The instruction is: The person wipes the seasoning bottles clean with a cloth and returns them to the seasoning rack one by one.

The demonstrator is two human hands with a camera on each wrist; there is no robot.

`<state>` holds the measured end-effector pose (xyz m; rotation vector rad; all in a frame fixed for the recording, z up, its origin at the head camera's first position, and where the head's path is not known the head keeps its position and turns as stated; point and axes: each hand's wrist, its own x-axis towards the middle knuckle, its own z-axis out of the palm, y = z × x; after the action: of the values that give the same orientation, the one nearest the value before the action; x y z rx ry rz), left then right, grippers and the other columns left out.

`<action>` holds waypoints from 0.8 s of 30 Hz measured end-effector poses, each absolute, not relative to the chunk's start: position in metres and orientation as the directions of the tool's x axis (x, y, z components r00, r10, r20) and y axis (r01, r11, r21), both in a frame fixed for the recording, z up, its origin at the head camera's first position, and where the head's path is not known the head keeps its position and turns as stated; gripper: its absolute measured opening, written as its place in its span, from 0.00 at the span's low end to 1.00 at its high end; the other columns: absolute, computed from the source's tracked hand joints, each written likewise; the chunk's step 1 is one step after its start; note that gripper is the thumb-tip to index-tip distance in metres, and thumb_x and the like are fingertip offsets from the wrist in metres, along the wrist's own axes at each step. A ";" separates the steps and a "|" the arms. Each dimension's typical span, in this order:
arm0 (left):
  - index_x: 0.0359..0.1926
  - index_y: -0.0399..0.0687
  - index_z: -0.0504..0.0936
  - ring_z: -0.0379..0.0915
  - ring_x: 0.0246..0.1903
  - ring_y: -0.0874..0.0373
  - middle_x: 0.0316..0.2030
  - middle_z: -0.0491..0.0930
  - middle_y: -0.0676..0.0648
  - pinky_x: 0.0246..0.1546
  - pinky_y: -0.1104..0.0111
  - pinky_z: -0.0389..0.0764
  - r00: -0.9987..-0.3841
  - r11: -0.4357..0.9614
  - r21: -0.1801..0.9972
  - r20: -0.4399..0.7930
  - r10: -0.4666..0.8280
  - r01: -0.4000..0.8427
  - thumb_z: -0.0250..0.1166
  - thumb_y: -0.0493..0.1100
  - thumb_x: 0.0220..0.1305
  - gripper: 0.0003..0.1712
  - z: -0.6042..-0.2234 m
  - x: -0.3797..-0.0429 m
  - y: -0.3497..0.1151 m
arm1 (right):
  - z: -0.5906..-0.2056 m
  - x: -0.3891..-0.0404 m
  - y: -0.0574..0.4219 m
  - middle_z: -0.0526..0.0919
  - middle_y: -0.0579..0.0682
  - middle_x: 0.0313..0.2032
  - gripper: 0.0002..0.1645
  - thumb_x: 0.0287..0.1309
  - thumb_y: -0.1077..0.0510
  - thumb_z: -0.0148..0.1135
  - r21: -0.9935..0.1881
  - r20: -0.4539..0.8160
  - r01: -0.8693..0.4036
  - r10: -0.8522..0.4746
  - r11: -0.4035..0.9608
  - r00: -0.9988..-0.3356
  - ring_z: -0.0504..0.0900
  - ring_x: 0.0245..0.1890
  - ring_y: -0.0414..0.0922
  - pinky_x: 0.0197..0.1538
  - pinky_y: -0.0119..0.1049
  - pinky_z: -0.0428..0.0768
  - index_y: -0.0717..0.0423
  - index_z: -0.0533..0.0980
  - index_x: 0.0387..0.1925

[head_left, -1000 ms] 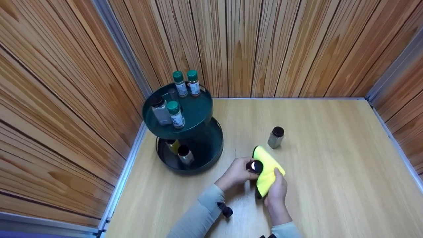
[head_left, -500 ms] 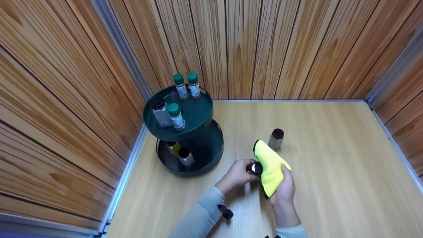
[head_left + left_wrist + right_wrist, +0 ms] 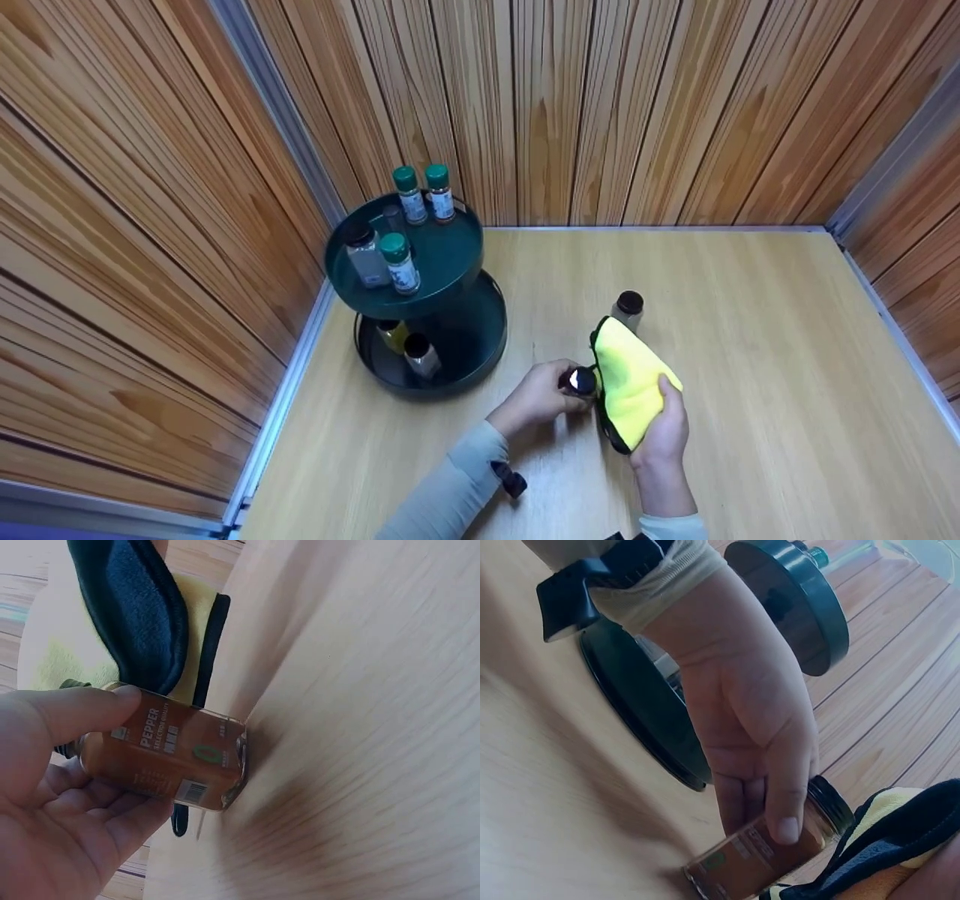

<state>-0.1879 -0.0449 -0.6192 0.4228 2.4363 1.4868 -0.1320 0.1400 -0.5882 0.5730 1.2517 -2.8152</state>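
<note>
In the head view my left hand (image 3: 538,394) holds a pepper jar (image 3: 169,750) with a black lid, low over the wooden table. The left wrist view shows reddish-brown powder inside and "PEPPER" on the label, with thumb and fingers round the jar near its lid. To its right, my right hand (image 3: 664,435) grips a folded yellow cloth (image 3: 630,379) with black edging, thumb on top. The cloth's dark blue inner side (image 3: 142,615) shows beside the jar in the left wrist view, and its edge reaches right up to the lid.
A dark green two-tier round rack (image 3: 450,296) stands at the left with several spice jars on it, some green-capped (image 3: 400,264). Behind the cloth, a black-capped jar (image 3: 628,304) stands partly hidden on the table. Wood-panelled walls (image 3: 555,112) enclose the table.
My right hand has moved to the right with the yellow cloth, which now covers more of the standing jar behind it. The left hand and its pepper jar have stayed nearly in place.
</note>
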 end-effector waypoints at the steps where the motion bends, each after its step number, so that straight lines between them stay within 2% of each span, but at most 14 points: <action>1: 0.54 0.46 0.83 0.81 0.53 0.57 0.48 0.86 0.51 0.59 0.71 0.76 -0.924 0.440 0.890 -0.062 0.377 0.119 0.80 0.36 0.51 0.27 -0.619 -0.188 -0.045 | -0.588 -0.132 0.142 0.83 0.47 0.51 0.27 0.78 0.40 0.40 -0.717 -0.332 0.151 0.144 -0.680 -0.932 0.83 0.51 0.43 0.51 0.38 0.83 0.52 0.68 0.63; 5: 0.54 0.50 0.84 0.78 0.53 0.66 0.48 0.84 0.57 0.60 0.73 0.74 -0.922 0.450 0.884 -0.065 0.382 0.125 0.79 0.35 0.51 0.28 -0.617 -0.189 -0.044 | -0.588 -0.131 0.146 0.83 0.46 0.51 0.27 0.78 0.39 0.39 -0.730 -0.329 0.150 0.150 -0.667 -0.933 0.82 0.51 0.43 0.52 0.38 0.83 0.52 0.68 0.64; 11: 0.60 0.46 0.80 0.77 0.57 0.60 0.53 0.83 0.52 0.63 0.71 0.73 -0.927 0.476 0.868 -0.050 0.373 0.144 0.77 0.35 0.53 0.31 -0.617 -0.184 -0.041 | -0.589 -0.130 0.150 0.84 0.46 0.48 0.27 0.77 0.39 0.41 -0.729 -0.347 0.154 0.166 -0.667 -0.923 0.83 0.48 0.43 0.50 0.37 0.83 0.52 0.69 0.61; 14: 0.63 0.44 0.77 0.76 0.59 0.56 0.56 0.81 0.49 0.64 0.68 0.73 -0.946 0.520 0.840 -0.026 0.324 0.155 0.78 0.42 0.54 0.35 -0.618 -0.177 -0.038 | -0.591 -0.130 0.151 0.84 0.46 0.47 0.26 0.78 0.40 0.40 -0.728 -0.342 0.147 0.169 -0.669 -0.924 0.83 0.47 0.43 0.49 0.37 0.83 0.53 0.70 0.60; 18: 0.67 0.42 0.71 0.71 0.62 0.54 0.60 0.75 0.46 0.67 0.64 0.71 -0.981 0.598 0.792 0.005 0.196 0.123 0.80 0.53 0.53 0.45 -0.619 -0.166 -0.029 | -0.591 -0.130 0.151 0.84 0.46 0.49 0.26 0.79 0.41 0.38 -0.715 -0.336 0.140 0.162 -0.685 -0.928 0.83 0.49 0.43 0.51 0.37 0.83 0.53 0.69 0.61; 24: 0.64 0.41 0.70 0.68 0.58 0.54 0.56 0.71 0.46 0.63 0.63 0.74 -0.999 0.687 0.726 0.029 0.016 0.032 0.78 0.66 0.50 0.50 -0.622 -0.154 -0.017 | -0.592 -0.130 0.153 0.83 0.45 0.51 0.27 0.79 0.40 0.38 -0.730 -0.345 0.149 0.171 -0.667 -0.923 0.83 0.52 0.43 0.53 0.37 0.83 0.52 0.67 0.63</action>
<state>-0.1544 -0.0165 -0.6221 0.0418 2.9044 1.2494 -0.1299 0.1530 -0.5918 0.6180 1.2864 -2.8123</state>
